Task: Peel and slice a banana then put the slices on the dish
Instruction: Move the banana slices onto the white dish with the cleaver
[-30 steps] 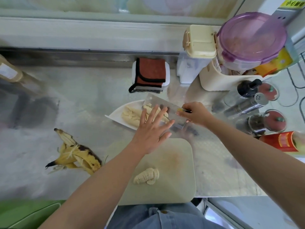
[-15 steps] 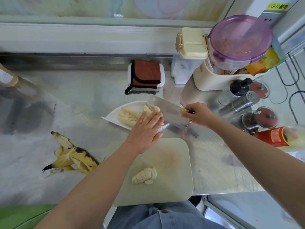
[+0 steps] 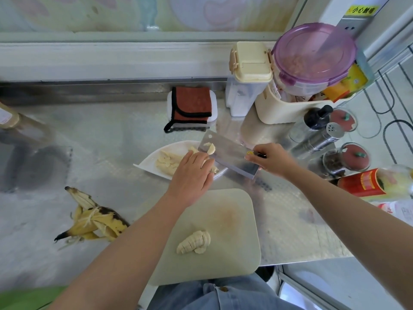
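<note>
A white dish [image 3: 147,163] behind the cutting board holds a pile of banana slices [image 3: 166,163]. My right hand [image 3: 271,159] grips the handle of a cleaver [image 3: 230,155], whose flat blade is tilted over the dish's right end with one slice stuck on it near its tip. My left hand [image 3: 193,175] lies over the dish with its fingers curled against the blade's edge, touching slices there. A short sliced piece of banana [image 3: 194,242] rests on the pale green cutting board [image 3: 223,220].
The empty banana peel [image 3: 93,221] lies left of the board. A folded red cloth [image 3: 192,106] sits behind the dish. Jars, shakers, a red can [image 3: 366,182] and storage tubs crowd the right side. The counter edge runs just past the board.
My left hand slid left and down off the blade, fingers curling, sweeping slices onto the dish. The cleaver tilted further over the dish. The view shifted slightly.
</note>
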The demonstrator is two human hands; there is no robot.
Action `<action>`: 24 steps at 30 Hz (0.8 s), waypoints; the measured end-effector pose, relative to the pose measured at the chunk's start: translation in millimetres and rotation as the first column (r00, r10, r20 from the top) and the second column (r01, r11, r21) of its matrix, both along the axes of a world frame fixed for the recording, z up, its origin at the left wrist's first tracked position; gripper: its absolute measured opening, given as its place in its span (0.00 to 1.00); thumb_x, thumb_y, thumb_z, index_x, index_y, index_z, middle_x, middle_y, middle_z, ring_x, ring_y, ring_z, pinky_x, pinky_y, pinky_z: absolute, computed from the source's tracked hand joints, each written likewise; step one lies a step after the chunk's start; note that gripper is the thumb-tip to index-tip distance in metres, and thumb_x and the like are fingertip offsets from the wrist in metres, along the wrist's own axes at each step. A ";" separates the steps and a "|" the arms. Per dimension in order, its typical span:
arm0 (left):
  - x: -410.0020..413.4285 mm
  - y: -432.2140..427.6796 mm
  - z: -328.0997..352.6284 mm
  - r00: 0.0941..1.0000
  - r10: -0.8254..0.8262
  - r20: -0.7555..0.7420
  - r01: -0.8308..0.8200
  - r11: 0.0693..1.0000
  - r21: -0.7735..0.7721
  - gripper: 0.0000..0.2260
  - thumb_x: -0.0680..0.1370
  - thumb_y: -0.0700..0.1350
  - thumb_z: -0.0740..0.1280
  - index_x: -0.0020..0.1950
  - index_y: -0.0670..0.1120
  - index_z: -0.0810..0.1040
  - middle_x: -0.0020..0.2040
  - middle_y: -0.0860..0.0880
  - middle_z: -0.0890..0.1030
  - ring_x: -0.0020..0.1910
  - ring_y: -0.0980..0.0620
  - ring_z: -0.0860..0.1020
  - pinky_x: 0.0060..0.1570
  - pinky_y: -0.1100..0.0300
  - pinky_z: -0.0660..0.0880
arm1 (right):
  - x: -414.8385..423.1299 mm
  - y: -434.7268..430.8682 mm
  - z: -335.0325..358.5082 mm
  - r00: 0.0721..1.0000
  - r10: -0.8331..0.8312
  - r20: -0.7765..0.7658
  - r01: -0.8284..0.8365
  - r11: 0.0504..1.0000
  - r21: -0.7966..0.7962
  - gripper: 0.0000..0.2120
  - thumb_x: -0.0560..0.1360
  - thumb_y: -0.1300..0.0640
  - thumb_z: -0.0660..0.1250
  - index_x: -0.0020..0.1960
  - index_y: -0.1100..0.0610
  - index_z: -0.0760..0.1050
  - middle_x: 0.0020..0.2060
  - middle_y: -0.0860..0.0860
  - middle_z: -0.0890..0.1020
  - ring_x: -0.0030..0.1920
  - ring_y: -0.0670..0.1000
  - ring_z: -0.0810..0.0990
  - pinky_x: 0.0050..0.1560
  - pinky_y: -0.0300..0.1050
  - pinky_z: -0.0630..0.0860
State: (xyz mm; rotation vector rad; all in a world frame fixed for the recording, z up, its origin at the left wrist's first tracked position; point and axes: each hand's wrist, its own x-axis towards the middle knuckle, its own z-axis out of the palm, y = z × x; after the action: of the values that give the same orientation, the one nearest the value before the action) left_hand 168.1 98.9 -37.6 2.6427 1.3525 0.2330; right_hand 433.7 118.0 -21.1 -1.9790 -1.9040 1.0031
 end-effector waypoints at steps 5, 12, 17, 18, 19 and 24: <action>1.2 4.8 -6.0 0.998 0.004 -0.055 -0.005 1.000 -0.027 0.22 0.78 0.46 0.50 0.59 0.37 0.77 0.61 0.40 0.78 0.62 0.42 0.75 0.67 0.47 0.69 | 1.2 3.1 -0.2 0.999 -0.042 -0.023 0.042 0.999 0.019 0.22 0.75 0.48 0.68 0.32 0.61 0.66 0.27 0.53 0.69 0.32 0.57 0.73 0.35 0.45 0.63; -10.7 -0.4 -18.7 0.981 -0.087 -0.175 0.086 0.996 -0.013 0.24 0.77 0.47 0.49 0.66 0.37 0.75 0.67 0.40 0.75 0.68 0.43 0.72 0.70 0.46 0.63 | -1.7 1.9 -2.2 1.000 -0.019 -0.008 0.019 1.000 -0.014 0.20 0.75 0.47 0.68 0.31 0.57 0.67 0.27 0.53 0.72 0.36 0.61 0.78 0.36 0.46 0.66; -12.9 -15.3 -7.9 0.963 0.066 0.261 -0.011 0.979 -0.205 0.20 0.81 0.42 0.54 0.72 0.41 0.68 0.69 0.45 0.73 0.69 0.46 0.69 0.71 0.51 0.63 | -2.8 0.6 -0.1 0.998 -0.051 -0.044 0.050 0.999 -0.010 0.20 0.75 0.48 0.69 0.32 0.61 0.70 0.27 0.53 0.72 0.31 0.52 0.72 0.35 0.45 0.65; -9.2 -15.5 -1.5 0.880 0.243 0.409 -0.093 0.931 -0.354 0.19 0.81 0.42 0.56 0.73 0.43 0.67 0.68 0.48 0.73 0.67 0.49 0.70 0.68 0.53 0.65 | -3.2 -0.6 1.3 0.997 -0.062 -0.048 0.061 0.998 -0.008 0.20 0.75 0.48 0.69 0.33 0.63 0.70 0.27 0.54 0.73 0.30 0.51 0.71 0.34 0.44 0.65; -3.9 -14.2 6.9 0.733 0.459 0.502 -0.173 0.840 -0.515 0.19 0.82 0.43 0.57 0.73 0.46 0.66 0.67 0.51 0.73 0.66 0.53 0.70 0.66 0.57 0.66 | -4.0 -2.0 3.6 0.996 -0.074 -0.049 0.074 0.997 -0.010 0.20 0.75 0.49 0.68 0.34 0.64 0.71 0.27 0.55 0.73 0.29 0.50 0.71 0.33 0.44 0.65; 10.4 5.0 34.7 -0.248 0.934 0.258 0.079 0.285 -0.955 0.18 0.82 0.50 0.54 0.72 0.49 0.66 0.63 0.52 0.78 0.61 0.55 0.76 0.65 0.58 0.66 | -11.2 -9.3 7.6 0.977 -0.134 -0.169 0.129 0.991 -0.039 0.21 0.77 0.52 0.67 0.32 0.60 0.65 0.26 0.52 0.67 0.20 0.41 0.70 0.29 0.39 0.68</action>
State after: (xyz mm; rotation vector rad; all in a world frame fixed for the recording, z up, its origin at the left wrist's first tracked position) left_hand 178.5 104.0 -2.9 0.2976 1.3475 1.0700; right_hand 422.5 108.6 -13.6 -1.9356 -1.6562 1.1277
